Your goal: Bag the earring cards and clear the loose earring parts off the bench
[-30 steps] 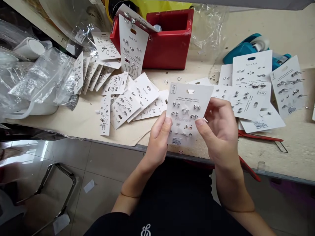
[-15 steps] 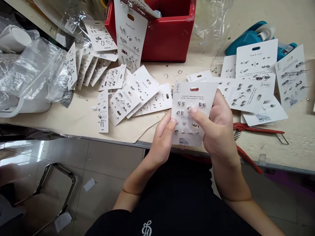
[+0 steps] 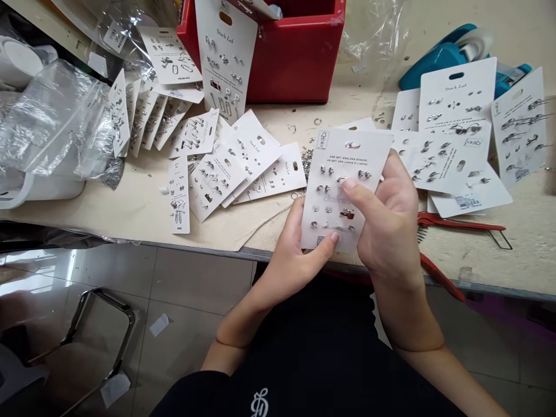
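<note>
A white earring card [image 3: 343, 159] with its printed back toward me is held up between both hands over the table's front edge. Rows of small silver earring backs dot its surface. My left hand [image 3: 299, 255] grips the lower left edge, its thumb lying across the bottom near the label. My right hand [image 3: 388, 226] holds the right side, thumb pressed on an earring back near the middle and fingers behind the card. Farther right, overlapping earring cards [image 3: 458, 92] lie and lean together. To the left is another group of earring cards [image 3: 219, 182], fanned out.
A red bin [image 3: 291, 63] stands at the back, an earring card leaning on it. A teal tape dispenser [image 3: 428, 61] is behind the right cards. Red-handled pliers [image 3: 460, 223] lie at the right front. Clear plastic bags [image 3: 65, 121] fill the left. Small metal pieces [image 3: 307, 159] are scattered mid-table.
My left thumb has slid from the card's left edge to its lower middle, now covering part of the label. The right thumb stays on the card. The view has shifted slightly.
</note>
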A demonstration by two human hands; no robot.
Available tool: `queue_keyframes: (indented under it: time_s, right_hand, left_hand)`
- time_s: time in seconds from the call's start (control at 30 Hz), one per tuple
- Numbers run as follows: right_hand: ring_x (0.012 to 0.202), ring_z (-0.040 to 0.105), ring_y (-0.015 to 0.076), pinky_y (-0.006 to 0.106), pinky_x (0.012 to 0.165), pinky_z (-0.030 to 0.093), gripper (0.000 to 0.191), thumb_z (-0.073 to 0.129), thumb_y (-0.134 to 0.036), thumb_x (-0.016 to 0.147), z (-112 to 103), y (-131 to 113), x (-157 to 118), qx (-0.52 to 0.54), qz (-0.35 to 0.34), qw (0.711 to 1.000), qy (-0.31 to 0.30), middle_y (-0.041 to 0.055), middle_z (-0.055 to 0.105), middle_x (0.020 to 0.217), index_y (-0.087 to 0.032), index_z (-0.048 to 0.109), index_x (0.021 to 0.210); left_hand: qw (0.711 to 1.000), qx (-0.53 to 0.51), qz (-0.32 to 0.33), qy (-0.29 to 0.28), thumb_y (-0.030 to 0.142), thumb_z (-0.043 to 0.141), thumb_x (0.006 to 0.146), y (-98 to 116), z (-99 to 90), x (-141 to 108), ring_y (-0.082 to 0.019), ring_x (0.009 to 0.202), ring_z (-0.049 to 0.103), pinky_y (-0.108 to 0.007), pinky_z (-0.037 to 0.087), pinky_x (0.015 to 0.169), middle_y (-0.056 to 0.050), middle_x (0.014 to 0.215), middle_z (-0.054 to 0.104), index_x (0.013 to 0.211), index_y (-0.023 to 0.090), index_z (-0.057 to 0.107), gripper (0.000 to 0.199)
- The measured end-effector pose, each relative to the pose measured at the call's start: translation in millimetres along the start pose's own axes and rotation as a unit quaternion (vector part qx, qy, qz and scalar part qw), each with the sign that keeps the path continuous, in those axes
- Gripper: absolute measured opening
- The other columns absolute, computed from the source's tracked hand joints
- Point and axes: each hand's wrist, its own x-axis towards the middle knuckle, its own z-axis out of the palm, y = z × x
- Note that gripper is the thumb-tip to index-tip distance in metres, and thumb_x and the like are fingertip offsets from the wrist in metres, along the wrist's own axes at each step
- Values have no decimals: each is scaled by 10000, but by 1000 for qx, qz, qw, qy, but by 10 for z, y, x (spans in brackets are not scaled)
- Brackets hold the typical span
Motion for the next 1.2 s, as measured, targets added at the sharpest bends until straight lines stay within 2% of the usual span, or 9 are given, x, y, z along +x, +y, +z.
queue_keyframes:
  time_s: [0.23, 0.43, 0.57, 0.63, 0.73, 0.83, 0.93, 1.07, 1.2]
  right_hand:
    - [1365, 582, 276, 480, 1053, 576, 237, 567, -330, 991, -66, 80, -19, -67, -38, 997, -23, 28, 669, 1330, -373, 570, 1224]
    - [1339, 602, 272, 487, 1075, 564, 213, 603, -332, 975, -86, 162, 15, -49, -48, 997, -22, 10, 682, 1305, -378, 588, 1183]
    - [1330, 602, 258, 476, 1069, 565, 224, 632, -370, 963, -94, 101, 8, -8, -26, 998, -54, 29, 670, 1308, -345, 562, 1174]
    - [1292, 619, 249, 469, 1056, 570, 305, 670, -394, 940, -125, 79, -21, 23, -4, 997, -70, 48, 668, 1294, -320, 536, 1204]
    - [1212, 643, 235, 438, 1023, 580, 389, 691, -456, 926, -181, 85, -103, -8, 14, 997, -75, 55, 655, 1264, -312, 517, 1242]
    - [1086, 656, 209, 361, 913, 598, 332, 699, -442, 927, -198, 113, -200, -52, 11, 996, -73, 46, 653, 1140, -295, 554, 1187]
    - [976, 637, 177, 314, 844, 583, 223, 686, -349, 946, -169, 124, -259, -56, 3, 995, -81, 26, 634, 1033, -273, 563, 1116]
    - [902, 607, 156, 296, 808, 566, 108, 649, -260, 966, -117, 109, -265, -51, -6, 995, -83, 13, 608, 967, -261, 562, 1029]
    - [824, 579, 173, 315, 702, 561, 109, 655, -315, 956, -98, 101, -260, -72, -12, 996, -58, 17, 576, 888, -264, 559, 966]
  left_hand:
    - [1000, -17, -12, 7, 338, 723, 929, -11, 32, 52, -246, 1179, 694, -331, 602, 970, -67, 1245, 719, 1280, 237, 602, 385]
    - [998, -65, -14, 0, 314, 745, 912, -63, 49, 140, -236, 1140, 723, -336, 618, 965, -70, 1271, 727, 1278, 222, 615, 400]
    - [997, -68, -4, 22, 317, 745, 910, -52, 60, 158, -242, 1158, 719, -357, 603, 1008, -70, 1260, 734, 1262, 226, 620, 384]
    - [997, -70, 19, 41, 314, 746, 912, -50, 51, 166, -237, 1199, 700, -344, 579, 1042, -62, 1234, 740, 1232, 228, 626, 352]
    - [994, -65, 54, 65, 316, 750, 911, -63, 28, 185, -240, 1227, 683, -331, 564, 1050, -59, 1224, 734, 1224, 225, 618, 352]
    - [992, -81, 70, 72, 321, 732, 924, -79, 17, 198, -235, 1216, 685, -324, 573, 1033, -68, 1271, 709, 1276, 226, 588, 392]
    - [990, -99, 75, 66, 300, 697, 951, -84, 22, 190, -217, 1249, 666, -315, 556, 1071, -69, 1324, 683, 1309, 230, 564, 389]
    - [990, -79, 97, 62, 281, 664, 975, -79, 30, 156, -217, 1258, 664, -297, 567, 1035, -69, 1328, 682, 1284, 230, 551, 333]
    - [989, -39, 113, 90, 272, 681, 965, -51, 35, 116, -199, 1244, 667, -260, 558, 1012, -45, 1276, 692, 1212, 234, 579, 271]
